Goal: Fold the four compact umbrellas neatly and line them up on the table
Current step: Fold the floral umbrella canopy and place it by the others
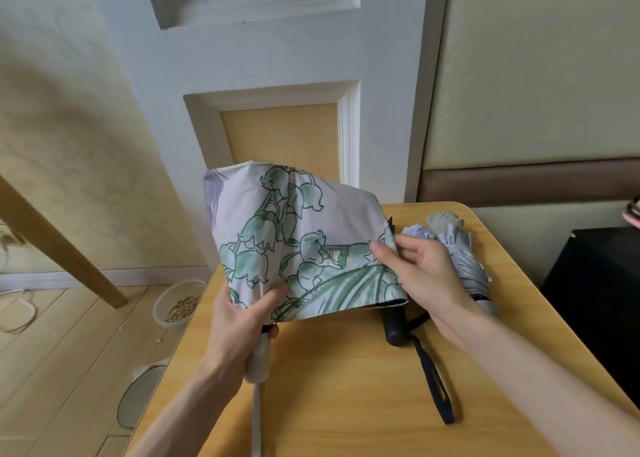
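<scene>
The flowered umbrella (298, 242), pale with green leaves and bell flowers, is held up over the near left part of the wooden table (346, 404), its cloth loose and spread wide; the left hand (239, 321) is clenched round its white handle (259, 363), thumb lying on the lower cloth; the right hand (419, 269) pinches the cloth's right edge between thumb and fingers. Behind that cloth, a black umbrella handle (394, 325) lies on the table, its black strap (433, 380) trailing toward the near edge; the rest of it is hidden. A folded grey umbrella (464, 259) lies at the far right of the table, just beyond the right hand. On the floor at left stands a clear bowl (176, 304) holding grains.
</scene>
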{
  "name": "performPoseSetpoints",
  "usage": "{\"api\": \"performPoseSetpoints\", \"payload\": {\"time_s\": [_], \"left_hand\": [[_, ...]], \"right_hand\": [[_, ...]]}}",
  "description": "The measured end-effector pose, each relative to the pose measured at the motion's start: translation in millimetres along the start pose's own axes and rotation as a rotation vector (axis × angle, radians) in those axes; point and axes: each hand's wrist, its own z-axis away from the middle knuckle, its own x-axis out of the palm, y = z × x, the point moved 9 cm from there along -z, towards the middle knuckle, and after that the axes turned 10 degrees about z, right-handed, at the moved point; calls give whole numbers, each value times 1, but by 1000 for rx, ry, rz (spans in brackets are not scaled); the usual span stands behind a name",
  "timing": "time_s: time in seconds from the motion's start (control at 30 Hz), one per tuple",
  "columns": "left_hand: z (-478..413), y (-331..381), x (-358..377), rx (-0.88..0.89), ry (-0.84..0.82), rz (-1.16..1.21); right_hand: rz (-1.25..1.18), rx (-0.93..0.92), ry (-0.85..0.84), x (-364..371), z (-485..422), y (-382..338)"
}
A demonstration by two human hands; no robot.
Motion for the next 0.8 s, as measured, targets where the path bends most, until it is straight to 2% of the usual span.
{"api": "performPoseSetpoints", "payload": {"time_s": [0.1, 0.3, 0.43, 0.5, 0.6, 0.8], "left_hand": [[1, -2, 1, 7, 24, -6], [4, 3, 7, 11, -89, -63], [5, 8, 13, 53, -123, -117], [4, 8, 14, 66, -112, -119], [3, 9, 12, 80, -116, -143], [-1, 18, 6, 102, -134, -195]], "right_hand": [[37, -36, 135, -13, 1, 3], [-137, 3, 25, -8, -4, -6], [-64, -26, 190, -35, -12, -6], [-48, -70, 220, -39, -12, -8], [72, -197, 116, -34, -15, -21], [142, -193, -92, -36, -17, -36]]}}
